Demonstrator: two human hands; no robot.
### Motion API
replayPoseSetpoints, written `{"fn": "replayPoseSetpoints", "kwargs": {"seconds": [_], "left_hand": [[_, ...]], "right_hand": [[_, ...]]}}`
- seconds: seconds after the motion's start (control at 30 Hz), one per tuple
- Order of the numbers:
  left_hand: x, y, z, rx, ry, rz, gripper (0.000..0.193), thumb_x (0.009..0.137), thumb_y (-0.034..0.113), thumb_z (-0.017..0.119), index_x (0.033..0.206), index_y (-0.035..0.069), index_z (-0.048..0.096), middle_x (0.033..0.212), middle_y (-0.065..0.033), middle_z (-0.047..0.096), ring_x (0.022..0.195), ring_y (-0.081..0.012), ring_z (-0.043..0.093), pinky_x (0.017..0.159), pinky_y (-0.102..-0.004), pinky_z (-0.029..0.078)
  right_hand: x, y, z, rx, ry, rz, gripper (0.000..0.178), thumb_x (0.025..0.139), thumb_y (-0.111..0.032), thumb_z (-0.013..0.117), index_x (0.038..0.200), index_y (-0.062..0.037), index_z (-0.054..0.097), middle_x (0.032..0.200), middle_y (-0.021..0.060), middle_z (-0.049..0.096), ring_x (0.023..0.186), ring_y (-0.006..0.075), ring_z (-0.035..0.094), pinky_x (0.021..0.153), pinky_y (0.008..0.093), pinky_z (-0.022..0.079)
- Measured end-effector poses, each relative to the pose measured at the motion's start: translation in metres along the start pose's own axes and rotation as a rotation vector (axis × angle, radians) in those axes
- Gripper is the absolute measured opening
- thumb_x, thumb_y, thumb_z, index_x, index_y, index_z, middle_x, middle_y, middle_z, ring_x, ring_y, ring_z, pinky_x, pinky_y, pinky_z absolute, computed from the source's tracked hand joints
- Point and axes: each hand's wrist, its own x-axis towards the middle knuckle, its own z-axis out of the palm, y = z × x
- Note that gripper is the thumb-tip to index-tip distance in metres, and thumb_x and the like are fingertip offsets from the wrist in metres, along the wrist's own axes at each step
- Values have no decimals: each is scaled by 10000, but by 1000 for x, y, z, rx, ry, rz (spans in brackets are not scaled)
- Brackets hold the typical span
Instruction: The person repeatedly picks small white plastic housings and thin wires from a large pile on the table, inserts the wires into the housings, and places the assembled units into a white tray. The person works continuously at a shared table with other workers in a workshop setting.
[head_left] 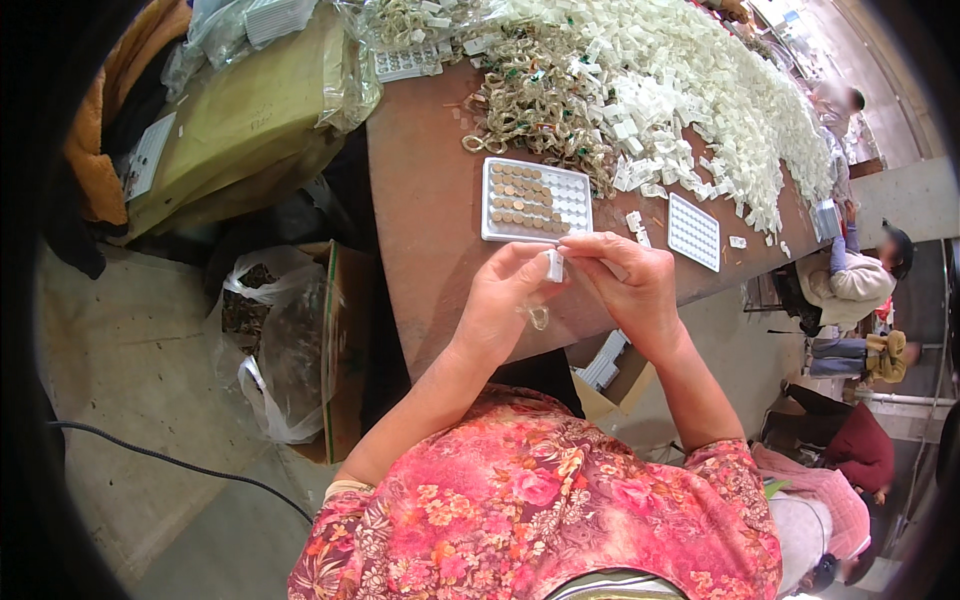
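Note:
My left hand [497, 296] pinches a small white plastic piece [554, 265] between thumb and fingers, over the table's near edge. A thin clear loop [539, 316] hangs below it. My right hand [640, 278] meets the left at the piece, thumb and fingertips pressed together; what they grip is too small to make out. Just beyond my fingertips lies a white tray [487, 205] with rows of round copper-coloured discs [520, 190], its right part without discs. Several small white pieces [637, 228] lie beside it, left of a second white tray [693, 232] with rows of hollows.
A large heap of white plastic pieces [700, 100] and tangled pale loops [530, 105] covers the far brown table [420, 200]. Left stand a yellow-wrapped bundle [250, 130] and a bag-lined carton [330, 350]. An open box [610, 375] sits below the table. People [850, 280] are at right.

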Motion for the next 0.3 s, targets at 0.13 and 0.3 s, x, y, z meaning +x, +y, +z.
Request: {"fn": "replayPoseSetpoints", "kwargs": {"seconds": [0.13, 0.3], "left_hand": [[0, 1, -1, 20, -10, -30, 219, 958, 197, 580, 1117, 47, 571, 1094, -57, 624, 1020, -142, 602, 920, -362, 503], [-1, 2, -1, 26, -14, -35, 221, 955, 197, 584, 1123, 52, 571, 1096, -58, 625, 1022, -140, 600, 931, -363, 497]], "right_hand": [[-4, -4, -3, 36, -46, 137, 203, 802, 62, 666, 993, 1, 696, 930, 89, 719, 841, 135, 685, 754, 248, 547], [-3, -7, -6, 44, -64, 208, 245, 808, 54, 671, 1039, -21, 694, 997, 95, 709, 863, 155, 689, 765, 254, 548]]}}
